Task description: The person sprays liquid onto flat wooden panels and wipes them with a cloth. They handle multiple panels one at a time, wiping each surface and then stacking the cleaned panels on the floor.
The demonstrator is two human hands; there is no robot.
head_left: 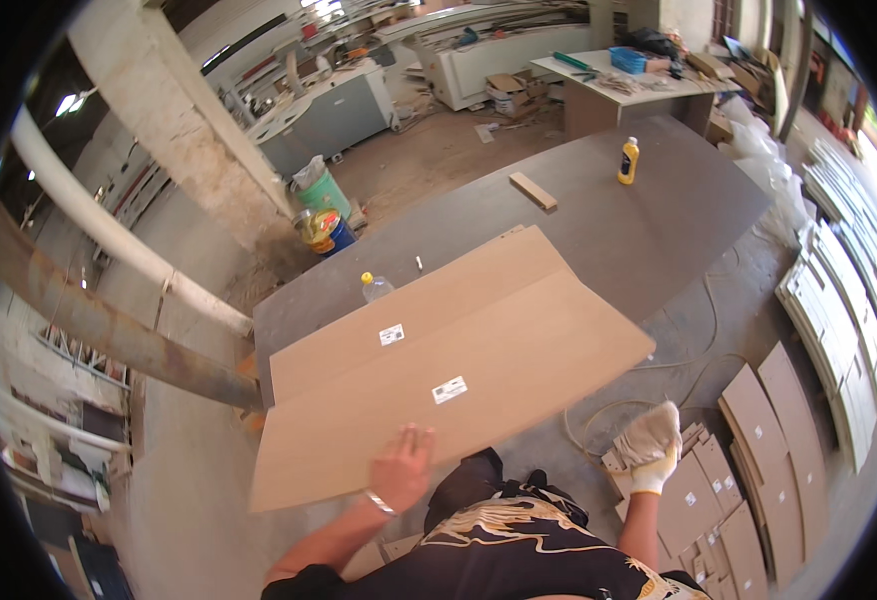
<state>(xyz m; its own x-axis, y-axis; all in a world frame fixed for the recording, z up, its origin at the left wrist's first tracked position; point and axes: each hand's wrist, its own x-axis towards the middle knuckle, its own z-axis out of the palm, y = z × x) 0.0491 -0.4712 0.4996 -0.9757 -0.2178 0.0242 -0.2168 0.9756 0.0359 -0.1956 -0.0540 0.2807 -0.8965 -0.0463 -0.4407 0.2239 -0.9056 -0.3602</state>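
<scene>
The brown, flat, rectangular front panel (pixel 529 360) with a white label sits, in the head view, at the near side of a large dark grey-brown bench (pixel 679 230), its near edge jutting out past the bench toward the person. Along its far side runs a matching brown rear panel (pixel 459 290), also labelled; whether the two overlap, I cannot tell.

The bare left hand (pixel 401 470), a silver-coloured band at its wrist, rests on the front panel close to the near edge. Its grip is spread flat, the fingers extended side by side and pinching nothing. The right hand (pixel 651 474), in a white glove, is held clear of the panel's right end, with a crumpled beige-grey cloth (pixel 647 434) at its fingers. The cloth hides them, so I cannot tell whether that grip is pressed together.

Just beyond the rear panel stands a clear bottle with a yellow cap (pixel 377 288), with a small white stick-like piece (pixel 420 263) near it. Farther back, a light brown oblong block (pixel 534 191) lies on the bench, and an upright yellow bottle (pixel 628 162) stands to its right.
</scene>
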